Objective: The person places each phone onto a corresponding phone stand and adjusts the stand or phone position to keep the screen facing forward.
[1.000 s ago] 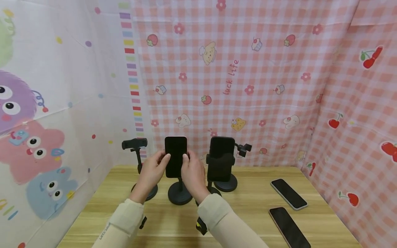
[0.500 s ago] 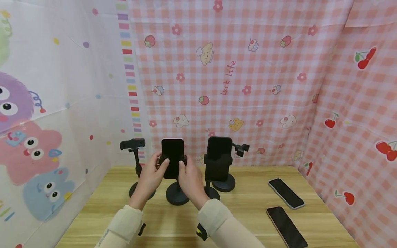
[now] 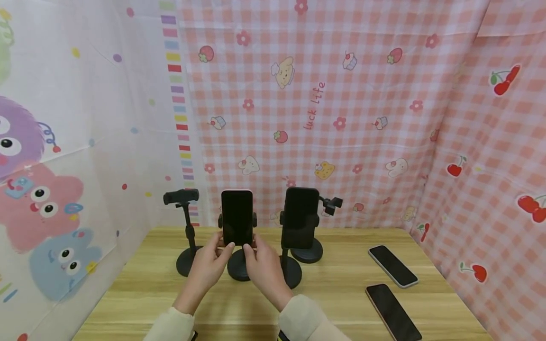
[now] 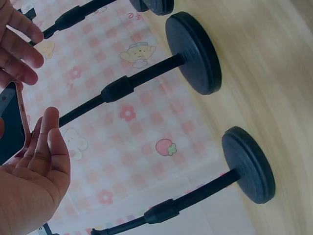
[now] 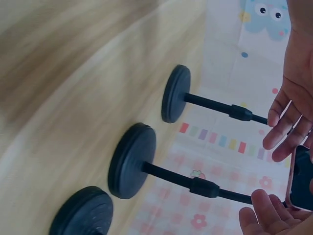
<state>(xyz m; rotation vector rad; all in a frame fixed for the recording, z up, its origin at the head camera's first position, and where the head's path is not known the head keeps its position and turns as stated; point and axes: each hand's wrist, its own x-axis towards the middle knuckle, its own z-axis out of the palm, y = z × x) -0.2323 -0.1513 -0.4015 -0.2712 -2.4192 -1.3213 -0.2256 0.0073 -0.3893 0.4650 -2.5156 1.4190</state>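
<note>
A black-screened smartphone (image 3: 237,213) with a pinkish rim stands upright in the clamp (image 3: 255,219) of a round-based black phone stand (image 3: 238,267). At its lower left corner my left hand (image 3: 208,263) pinches it, thumb in front and fingers behind. My right hand (image 3: 265,267) does likewise at the lower right corner. From the left wrist, the phone's lower end (image 4: 13,122) shows between both hands, with the stand's pole (image 4: 142,76) running behind. The right wrist view catches the phone's corner (image 5: 299,183) at the frame edge, with thumbs mostly cut off.
To the left is a stand (image 3: 190,232) whose clamp holds nothing. A second phone (image 3: 300,218) sits in a stand on the right, with another stand's base (image 3: 308,251) behind it. Two phones, one white-edged (image 3: 393,266) and one pinkish-edged (image 3: 393,312), lie at the table's right.
Both hands have slid down from the phone's sides to its bottom corners, uncovering the clamp arms. The phone sits slightly lower than a second ago; the view has shifted a little.
</note>
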